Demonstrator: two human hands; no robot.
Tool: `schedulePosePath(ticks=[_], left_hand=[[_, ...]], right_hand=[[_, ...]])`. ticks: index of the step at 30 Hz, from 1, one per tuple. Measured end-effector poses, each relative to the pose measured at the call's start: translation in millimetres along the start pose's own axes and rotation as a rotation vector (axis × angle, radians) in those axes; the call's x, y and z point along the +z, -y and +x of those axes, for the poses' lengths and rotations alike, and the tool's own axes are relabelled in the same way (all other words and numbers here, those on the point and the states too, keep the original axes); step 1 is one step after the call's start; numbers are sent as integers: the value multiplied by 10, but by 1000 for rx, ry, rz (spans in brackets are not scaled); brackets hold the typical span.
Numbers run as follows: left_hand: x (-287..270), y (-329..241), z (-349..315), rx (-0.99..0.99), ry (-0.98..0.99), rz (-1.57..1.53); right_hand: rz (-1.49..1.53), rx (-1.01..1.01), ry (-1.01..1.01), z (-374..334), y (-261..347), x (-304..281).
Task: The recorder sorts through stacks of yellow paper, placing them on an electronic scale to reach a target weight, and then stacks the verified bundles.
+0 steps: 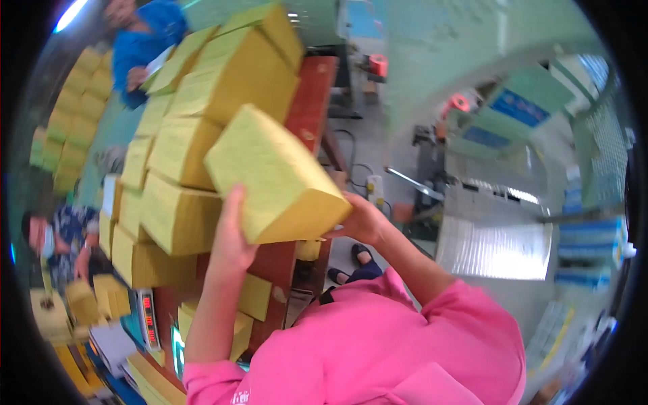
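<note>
One yellow rectangular paper-wrapped block (277,177) sits tilted at picture centre, clasped between two hands: the left hand (231,237) flat against its seven o'clock side, the right hand (362,220) gripping its four o'clock end. At ten o'clock, just behind it, roughly a dozen similar yellow blocks form a stack (202,121) on one red-brown wooden table (312,101). Two other people (142,40) show at the picture's left rim.
</note>
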State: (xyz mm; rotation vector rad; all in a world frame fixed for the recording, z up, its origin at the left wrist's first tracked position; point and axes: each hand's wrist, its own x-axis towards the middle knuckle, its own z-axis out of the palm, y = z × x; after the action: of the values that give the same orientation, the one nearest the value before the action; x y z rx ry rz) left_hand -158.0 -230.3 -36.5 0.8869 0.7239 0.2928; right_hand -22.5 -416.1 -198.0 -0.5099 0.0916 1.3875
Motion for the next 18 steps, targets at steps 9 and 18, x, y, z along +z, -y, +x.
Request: schedulePosePath(ticks=[9, 18], left_hand=[[-102, 210, -505, 38, 279, 236], [-96, 537, -1017, 81, 235, 336]], right_hand=[[-4, -35, 82, -415, -519, -195], [-32, -45, -173, -825, -743, -233]])
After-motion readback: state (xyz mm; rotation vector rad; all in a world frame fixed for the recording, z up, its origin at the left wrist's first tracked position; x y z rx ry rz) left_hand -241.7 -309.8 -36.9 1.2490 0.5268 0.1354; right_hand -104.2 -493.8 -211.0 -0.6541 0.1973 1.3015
